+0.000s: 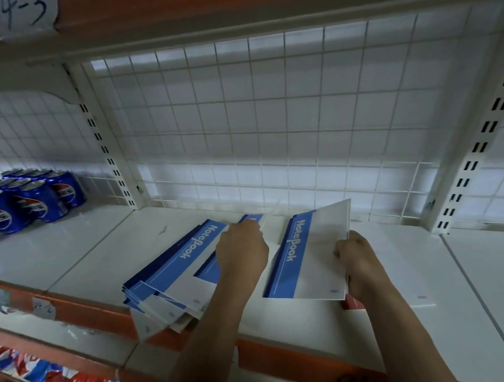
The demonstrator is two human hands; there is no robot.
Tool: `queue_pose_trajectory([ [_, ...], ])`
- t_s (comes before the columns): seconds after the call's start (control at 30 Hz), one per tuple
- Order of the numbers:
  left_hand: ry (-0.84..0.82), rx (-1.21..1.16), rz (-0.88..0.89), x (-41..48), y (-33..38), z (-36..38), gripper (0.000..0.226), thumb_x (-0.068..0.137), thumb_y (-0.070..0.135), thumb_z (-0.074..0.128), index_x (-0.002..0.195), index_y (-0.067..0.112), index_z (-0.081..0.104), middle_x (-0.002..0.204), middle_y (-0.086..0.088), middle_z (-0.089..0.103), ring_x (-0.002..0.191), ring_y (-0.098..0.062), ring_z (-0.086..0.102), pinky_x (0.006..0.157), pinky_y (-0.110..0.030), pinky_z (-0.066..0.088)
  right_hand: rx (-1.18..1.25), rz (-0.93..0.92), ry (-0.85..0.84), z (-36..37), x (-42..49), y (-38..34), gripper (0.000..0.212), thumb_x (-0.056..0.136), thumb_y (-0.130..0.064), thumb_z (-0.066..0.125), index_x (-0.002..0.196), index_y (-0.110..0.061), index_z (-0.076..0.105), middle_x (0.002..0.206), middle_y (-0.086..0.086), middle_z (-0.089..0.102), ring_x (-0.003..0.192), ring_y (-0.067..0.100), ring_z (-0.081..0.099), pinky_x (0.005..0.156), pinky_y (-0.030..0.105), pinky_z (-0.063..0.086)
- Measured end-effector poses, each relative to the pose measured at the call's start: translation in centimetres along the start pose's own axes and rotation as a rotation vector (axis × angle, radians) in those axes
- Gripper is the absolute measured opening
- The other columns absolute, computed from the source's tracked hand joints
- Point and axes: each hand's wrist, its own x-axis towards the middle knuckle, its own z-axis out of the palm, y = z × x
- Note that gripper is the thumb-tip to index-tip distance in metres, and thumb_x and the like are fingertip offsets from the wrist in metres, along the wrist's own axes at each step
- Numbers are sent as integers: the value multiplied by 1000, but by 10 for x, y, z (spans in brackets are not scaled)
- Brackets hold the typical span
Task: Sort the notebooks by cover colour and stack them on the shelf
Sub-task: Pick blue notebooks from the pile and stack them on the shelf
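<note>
The right hand (356, 258) grips the right edge of a blue notebook (308, 261), held tilted over the white shelf (425, 254). The left hand (241, 250) lies on the untidy blue pile (173, 272); whether it pinches a cover, I cannot tell. It is better to square the pile first, then lay this one flat.

blue-and-white notebooks (308, 255), blue cans (36, 201), white shelf (107, 258).

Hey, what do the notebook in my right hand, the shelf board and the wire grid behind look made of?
Notebook: paper or thin card, matte printed cover; its far corner lifts and bends. Shelf board: probably painted sheet metal, smooth white with a faint sheen. Grid: thin rods, white-coated, likely metal wire.
</note>
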Motion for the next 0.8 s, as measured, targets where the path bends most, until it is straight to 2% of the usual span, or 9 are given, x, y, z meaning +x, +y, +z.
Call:
queue_pose_trajectory([
  [0.1, 95, -91, 110, -5, 16, -7, 22, 98, 23, 45, 108, 14, 62, 99, -6, 69, 87, -21, 63, 65, -26, 40, 21, -54, 4, 1, -2, -3, 27, 89, 2, 31, 107, -11, 47, 93, 11, 58, 76, 24, 56, 56, 28, 44],
  [0.23, 1, -215, 344, -25, 52, -4, 26, 97, 35, 44, 106, 22, 65, 106, -2, 69, 97, -22, 61, 76, -28, 44, 99, -150, 30, 7, -6, -6, 21, 89, 0, 35, 95, -9, 53, 91, 14, 63, 74, 23, 60, 50, 23, 48],
  [0.33, -11, -206, 366, -35, 63, 4, 33, 97, 42, 44, 117, 22, 60, 118, 1, 65, 107, -18, 60, 87, -29, 48, 67, -228, 80, 4, -8, -2, 19, 98, -20, 36, 102, -16, 55, 96, 2, 66, 80, 16, 65, 52, 22, 47],
  [0.4, 2, -285, 413, -36, 63, 6, 32, 96, 43, 47, 115, 23, 63, 115, 3, 67, 104, -14, 61, 89, -27, 49, 69, -273, 84, -3, -6, 2, 25, 101, -31, 34, 105, -19, 55, 94, -2, 67, 83, 17, 67, 59, 25, 49],
  [0.5, -91, -449, 487, -30, 59, 6, 29, 92, 41, 55, 110, 22, 67, 109, 5, 68, 100, -9, 60, 83, -25, 49, 92, -402, 86, -15, -4, 3, 13, 96, -5, 42, 100, -10, 53, 87, 0, 67, 80, 19, 65, 58, 20, 50],
  [0.6, -42, -664, 263, -16, 48, 9, 60, 90, 44, 57, 142, 19, 40, 147, 2, 37, 136, -14, 33, 105, -27, 34, 124, -536, 55, -28, -6, 2, 33, 92, 8, 42, 112, -16, 52, 100, -6, 66, 84, 0, 64, 70, 14, 49],
  [0.67, -15, -807, 66, -12, 42, 8, 71, 90, 43, 56, 148, 17, 23, 147, 1, 34, 134, -14, 35, 98, -20, 35, 132, -639, 25, -32, -12, 3, 38, 93, 7, 44, 115, -23, 52, 107, -11, 65, 92, -6, 62, 75, 9, 47],
  [0.73, -5, -1003, 44, -12, 39, 9, 51, 92, 39, 54, 137, 19, 40, 125, 4, 56, 110, -9, 57, 79, -13, 45, 135, -705, -41, -35, -14, 6, 42, 93, 5, 45, 119, -28, 51, 113, -12, 66, 102, -1, 61, 81, 12, 49],
  [0.8, 94, -1064, 71, -18, 37, 13, 23, 94, 32, 53, 113, 19, 53, 100, 5, 64, 85, -2, 62, 64, -8, 45, 110, -716, -70, -34, -14, 10, 40, 90, 0, 51, 118, -28, 52, 112, -16, 66, 103, 1, 61, 81, 14, 49],
])
